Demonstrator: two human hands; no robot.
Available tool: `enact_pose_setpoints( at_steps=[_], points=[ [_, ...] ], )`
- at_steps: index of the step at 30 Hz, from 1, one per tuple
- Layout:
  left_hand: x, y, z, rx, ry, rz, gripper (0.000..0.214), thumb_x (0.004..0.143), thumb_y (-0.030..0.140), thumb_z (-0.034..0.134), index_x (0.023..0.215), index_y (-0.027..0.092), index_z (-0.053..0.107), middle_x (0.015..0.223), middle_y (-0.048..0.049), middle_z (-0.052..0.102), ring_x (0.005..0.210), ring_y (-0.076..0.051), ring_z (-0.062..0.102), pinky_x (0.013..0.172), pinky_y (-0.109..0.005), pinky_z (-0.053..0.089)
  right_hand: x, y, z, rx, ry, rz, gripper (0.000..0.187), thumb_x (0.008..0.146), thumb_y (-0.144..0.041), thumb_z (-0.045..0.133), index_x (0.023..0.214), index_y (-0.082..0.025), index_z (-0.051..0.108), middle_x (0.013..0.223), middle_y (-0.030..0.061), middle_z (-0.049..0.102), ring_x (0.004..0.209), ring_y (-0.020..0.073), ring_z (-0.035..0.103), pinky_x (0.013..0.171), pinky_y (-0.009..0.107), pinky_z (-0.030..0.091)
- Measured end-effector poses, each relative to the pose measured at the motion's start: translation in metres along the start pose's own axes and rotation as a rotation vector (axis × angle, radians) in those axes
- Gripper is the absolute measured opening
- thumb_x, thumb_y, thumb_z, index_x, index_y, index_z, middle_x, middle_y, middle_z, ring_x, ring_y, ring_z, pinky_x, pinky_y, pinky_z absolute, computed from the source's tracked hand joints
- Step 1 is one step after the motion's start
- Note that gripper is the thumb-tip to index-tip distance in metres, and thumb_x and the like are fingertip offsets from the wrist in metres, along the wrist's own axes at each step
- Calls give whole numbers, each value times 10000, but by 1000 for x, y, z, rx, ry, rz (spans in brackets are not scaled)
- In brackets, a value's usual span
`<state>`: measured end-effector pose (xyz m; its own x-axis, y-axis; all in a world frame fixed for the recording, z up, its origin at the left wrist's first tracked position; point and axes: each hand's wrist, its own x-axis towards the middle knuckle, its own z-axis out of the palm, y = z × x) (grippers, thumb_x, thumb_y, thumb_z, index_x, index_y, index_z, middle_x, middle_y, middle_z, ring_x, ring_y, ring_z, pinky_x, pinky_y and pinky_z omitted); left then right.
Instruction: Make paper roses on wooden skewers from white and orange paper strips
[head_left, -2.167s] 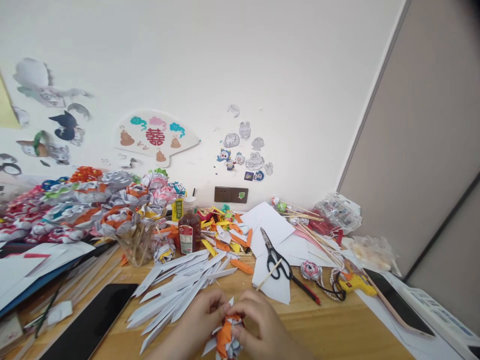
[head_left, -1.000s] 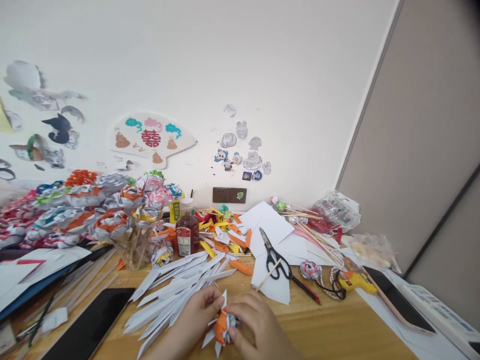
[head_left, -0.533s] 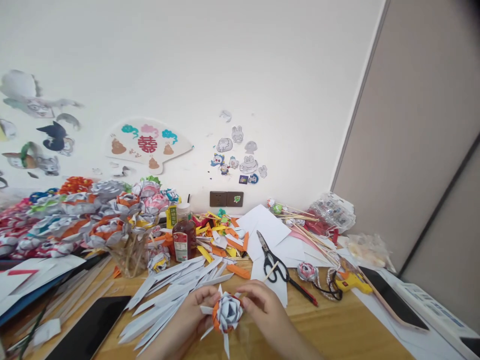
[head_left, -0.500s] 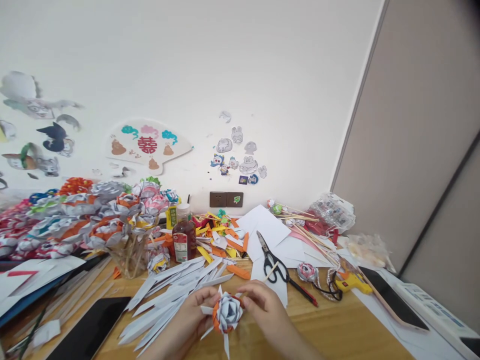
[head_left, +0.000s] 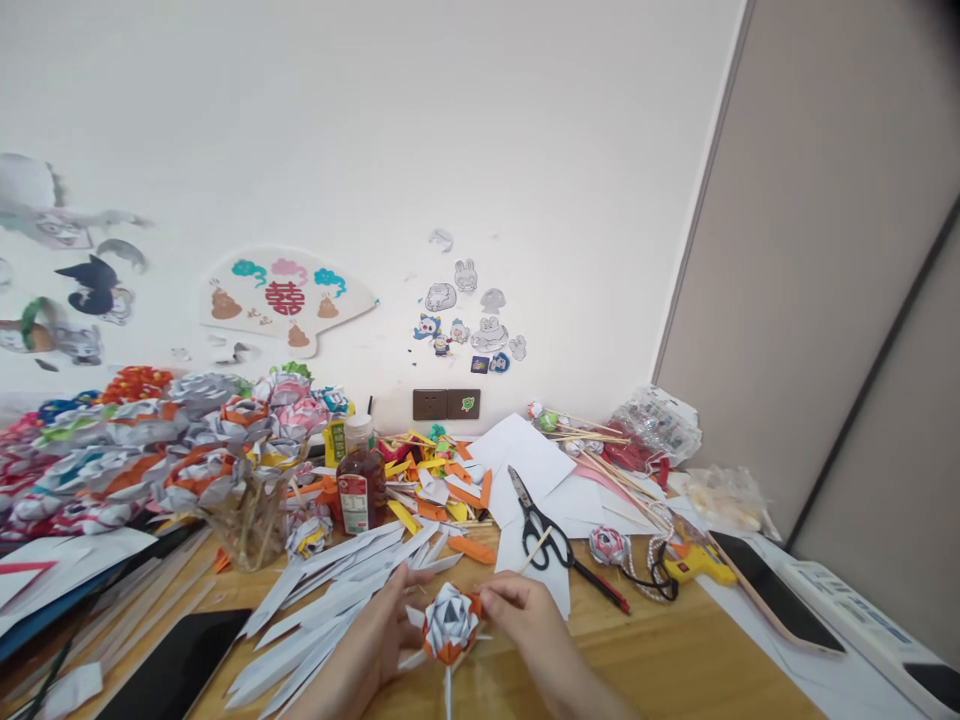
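A paper flower [head_left: 450, 625] with a white, grey-edged centre and orange outer petals stands out over the near part of the table. White paper strips stick out from its left side and below. My right hand [head_left: 529, 620] pinches the orange petal edge on the flower's right. On the other side, my left hand [head_left: 379, 635] is loosely curved, its index finger stretched out above the white strip; whether the thumb touches the flower is hard to see. Folded white paper strips [head_left: 322, 600] lie in a pile beside and under my left forearm.
Black scissors [head_left: 544, 530] lie on white paper beyond my right hand. A yellow glue gun [head_left: 697, 568] and a phone [head_left: 776, 590] are at right, another phone [head_left: 176, 665] at left. A sauce bottle [head_left: 361, 480] stands near many paper flowers [head_left: 199, 470].
My left hand's fingers have loosened and moved slightly left of the flower. The flower has tilted a little, showing more orange below. The whole view has shifted slightly.
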<state>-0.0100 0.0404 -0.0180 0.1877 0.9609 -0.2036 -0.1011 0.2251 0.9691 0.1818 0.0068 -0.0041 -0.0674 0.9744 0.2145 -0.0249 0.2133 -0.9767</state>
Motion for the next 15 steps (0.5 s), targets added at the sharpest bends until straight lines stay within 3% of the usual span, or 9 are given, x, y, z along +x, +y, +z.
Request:
enact_pose_setpoints(
  at_steps=[1,3,5,8,11,15],
  points=[
    [-1,-1,1,47,28,-3,569,718,703,482,977,209,595,775,-58,719,574,-224,670,513,-323,507,1,1,-1,-3,7,9,443,723,-585,679,773,-149,741,801,73,672,788,235,607,733,332,465],
    [-7,-1,4,203,-101,230,524,620,555,699,1038,245,632,1031,-81,702,877,-270,672,706,-348,541,2,4,-3,-9,27,27,451,715,-590,683,762,-144,738,766,69,669,768,232,604,721,332,468],
    [-15,1,8,376,-130,421,571,530,360,807,1068,252,653,1133,-93,657,1036,-299,603,843,-363,514,3,7,-4,-12,46,42,443,706,-577,695,770,-141,738,765,70,669,771,234,606,729,338,471],
    [-24,4,14,442,-75,393,495,590,250,752,1074,221,648,1103,-117,623,977,-291,607,695,-329,556,5,10,-2,9,66,27,400,651,-528,754,776,-148,736,807,71,661,790,240,620,750,350,483],
    [-25,4,17,375,-112,406,393,621,237,740,1008,210,670,1017,-97,626,941,-274,622,718,-323,550,4,10,4,4,88,-72,319,640,-451,780,752,-158,722,815,60,627,770,223,623,719,334,502],
    [-22,-4,19,237,-156,432,412,614,285,781,1004,209,673,958,-80,647,914,-275,649,771,-337,537,0,7,11,-85,142,-225,216,743,-384,706,755,-168,699,810,54,581,767,203,610,681,306,505]
  ],
)
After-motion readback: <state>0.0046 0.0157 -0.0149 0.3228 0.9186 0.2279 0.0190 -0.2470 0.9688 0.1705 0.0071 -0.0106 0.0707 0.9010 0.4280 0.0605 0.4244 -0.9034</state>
